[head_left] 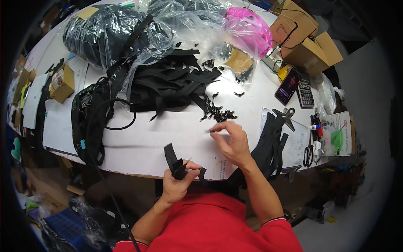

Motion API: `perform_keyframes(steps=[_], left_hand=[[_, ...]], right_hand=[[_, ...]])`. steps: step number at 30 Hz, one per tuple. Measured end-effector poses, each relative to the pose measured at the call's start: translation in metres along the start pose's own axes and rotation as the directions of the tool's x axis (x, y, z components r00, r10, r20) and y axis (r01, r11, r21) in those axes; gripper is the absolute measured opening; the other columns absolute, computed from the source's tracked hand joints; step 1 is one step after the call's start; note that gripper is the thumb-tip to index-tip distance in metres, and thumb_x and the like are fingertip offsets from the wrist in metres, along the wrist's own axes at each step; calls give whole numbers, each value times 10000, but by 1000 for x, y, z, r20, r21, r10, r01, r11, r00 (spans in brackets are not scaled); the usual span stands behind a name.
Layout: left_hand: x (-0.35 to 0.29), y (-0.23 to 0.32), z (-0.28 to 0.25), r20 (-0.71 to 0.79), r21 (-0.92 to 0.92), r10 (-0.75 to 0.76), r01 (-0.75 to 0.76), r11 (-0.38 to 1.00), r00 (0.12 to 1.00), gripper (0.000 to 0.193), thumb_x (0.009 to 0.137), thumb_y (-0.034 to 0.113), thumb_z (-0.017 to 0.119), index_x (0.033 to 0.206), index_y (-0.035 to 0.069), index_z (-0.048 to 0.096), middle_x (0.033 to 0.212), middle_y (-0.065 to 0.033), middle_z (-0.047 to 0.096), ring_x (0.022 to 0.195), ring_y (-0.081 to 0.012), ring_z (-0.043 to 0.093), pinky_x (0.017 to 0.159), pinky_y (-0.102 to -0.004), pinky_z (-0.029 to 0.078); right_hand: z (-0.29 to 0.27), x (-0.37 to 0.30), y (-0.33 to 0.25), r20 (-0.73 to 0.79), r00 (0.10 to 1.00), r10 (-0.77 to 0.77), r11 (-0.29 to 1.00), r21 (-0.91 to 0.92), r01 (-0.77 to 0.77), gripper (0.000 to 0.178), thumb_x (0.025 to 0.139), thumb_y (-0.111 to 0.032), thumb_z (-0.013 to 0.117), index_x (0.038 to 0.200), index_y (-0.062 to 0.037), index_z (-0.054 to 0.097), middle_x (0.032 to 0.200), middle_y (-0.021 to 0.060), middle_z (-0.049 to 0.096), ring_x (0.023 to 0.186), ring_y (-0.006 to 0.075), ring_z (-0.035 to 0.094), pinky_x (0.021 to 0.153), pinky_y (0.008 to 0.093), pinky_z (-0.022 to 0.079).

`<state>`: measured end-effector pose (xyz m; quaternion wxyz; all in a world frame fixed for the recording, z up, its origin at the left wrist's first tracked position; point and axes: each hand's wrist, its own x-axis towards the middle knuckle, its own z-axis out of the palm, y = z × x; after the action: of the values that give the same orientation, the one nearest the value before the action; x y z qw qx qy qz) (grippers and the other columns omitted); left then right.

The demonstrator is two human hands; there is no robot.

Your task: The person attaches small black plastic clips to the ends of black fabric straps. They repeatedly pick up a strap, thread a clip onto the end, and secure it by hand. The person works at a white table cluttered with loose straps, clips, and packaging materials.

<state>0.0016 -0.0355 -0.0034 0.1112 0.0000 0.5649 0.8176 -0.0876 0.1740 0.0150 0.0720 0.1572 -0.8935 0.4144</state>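
Near the front edge of the white table [142,147], my left hand [177,187] is closed around a black zipper strip [170,156]. One end stands up above the fingers and another short end pokes out to the right. Up and to the right, my right hand [234,143] pinches a small dark piece, apparently a zipper slider [210,132], slightly blurred. Just beyond it lies a loose heap of black zipper sliders [219,113]. A large pile of black strips [166,84] spreads behind, at centre left. More black strips [268,145] lie beside my right forearm, with a bulldog clip [289,118] at their far end.
Plastic-wrapped black bundles [103,35] and a pink bag [249,31] fill the back. A phone [288,86], a calculator [306,94] and cardboard boxes [312,54] stand right. Scissors [308,155] lie near the right edge. A black mesh bag [88,122] hangs over the left front edge.
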Motion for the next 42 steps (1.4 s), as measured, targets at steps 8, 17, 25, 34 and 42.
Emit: perform_keyframes(steps=[8, 17, 25, 34, 42], left_hand=[[5, -3, 4, 31, 40, -122, 120, 992, 992, 90, 912, 14, 680, 998, -3, 700, 920, -41, 664, 777, -90, 608, 683, -230, 502], [3, -2, 8, 59, 82, -64, 59, 995, 996, 92, 915, -10, 653, 994, -11, 700, 889, -29, 662, 769, -79, 583, 703, -222, 461], [2, 0, 14, 86, 41, -128, 125, 991, 988, 111, 919, -13, 648, 1012, -11, 708, 816, 11, 644, 707, -45, 540, 638, -204, 424], [-2, -6, 19, 111, 52, -114, 109, 993, 987, 130, 909, 21, 689, 1033, -8, 710, 856, 16, 673, 743, -27, 555, 660, -193, 443], [1, 5, 30, 117, 50, -132, 127, 991, 984, 157, 875, -25, 710, 1025, -4, 668, 936, -38, 683, 850, -70, 625, 731, -220, 513]], right_hand=[[-10, -57, -9, 389, 825, 410, 202, 843, -499, 197, 932, -27, 670, 1125, -1, 639, 995, 18, 648, 902, 93, 603, 843, 242, 486], [-13, -81, -9, 390, 809, 439, 47, 890, -454, 198, 950, -73, 659, 1126, 16, 644, 993, 90, 688, 911, 161, 655, 868, 298, 523], [-11, -93, -10, 496, 765, 412, -310, 865, -394, 261, 959, -98, 648, 1207, -27, 610, 1020, 81, 650, 888, 155, 607, 857, 308, 499], [-1, -98, -21, 527, 780, 338, -445, 819, -361, 169, 952, -113, 661, 1115, -87, 625, 1036, 31, 624, 938, 155, 561, 894, 316, 458], [-3, -102, -24, 336, 870, 362, -4, 933, -359, 219, 910, -32, 692, 1120, -36, 627, 1042, 76, 638, 990, 173, 583, 916, 310, 459]])
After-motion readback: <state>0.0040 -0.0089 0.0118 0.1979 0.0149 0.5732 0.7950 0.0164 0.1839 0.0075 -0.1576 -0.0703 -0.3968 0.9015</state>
